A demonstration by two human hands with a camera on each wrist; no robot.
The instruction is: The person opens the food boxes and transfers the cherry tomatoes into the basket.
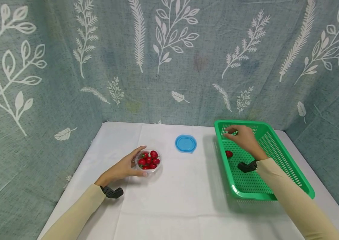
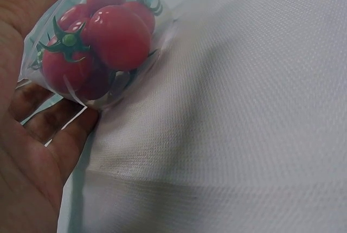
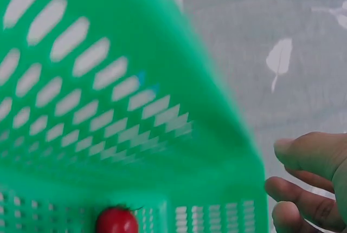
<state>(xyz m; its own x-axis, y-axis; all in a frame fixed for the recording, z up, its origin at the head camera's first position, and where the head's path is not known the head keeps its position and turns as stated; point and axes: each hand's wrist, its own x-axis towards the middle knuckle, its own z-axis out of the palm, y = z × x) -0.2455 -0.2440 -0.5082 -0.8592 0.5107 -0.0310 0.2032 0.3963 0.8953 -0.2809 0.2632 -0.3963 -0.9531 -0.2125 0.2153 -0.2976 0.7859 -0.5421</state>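
Observation:
My left hand [image 1: 125,167] holds a small clear plastic tub [image 1: 160,163] on the left half of the table, thumb on the near side and fingers round the far side. Several cherry tomatoes [image 1: 152,161], red with green stems, lie inside it; the left wrist view shows these tomatoes [image 2: 119,38] close through the clear wall. Over the far left part of a green basket [image 1: 255,196] my right hand [image 1: 245,138] hovers, its fingers loosely bent with nothing between them. A single cherry tomato [image 1: 229,154] lies in the basket by its left wall, below that hand.
A blue lid [image 1: 186,143] lies flat on the white tablecloth [image 1: 178,200], between the tub and the basket. Behind the table hangs a grey-green curtain [image 1: 157,83] with white leaf patterns, which also borders both sides.

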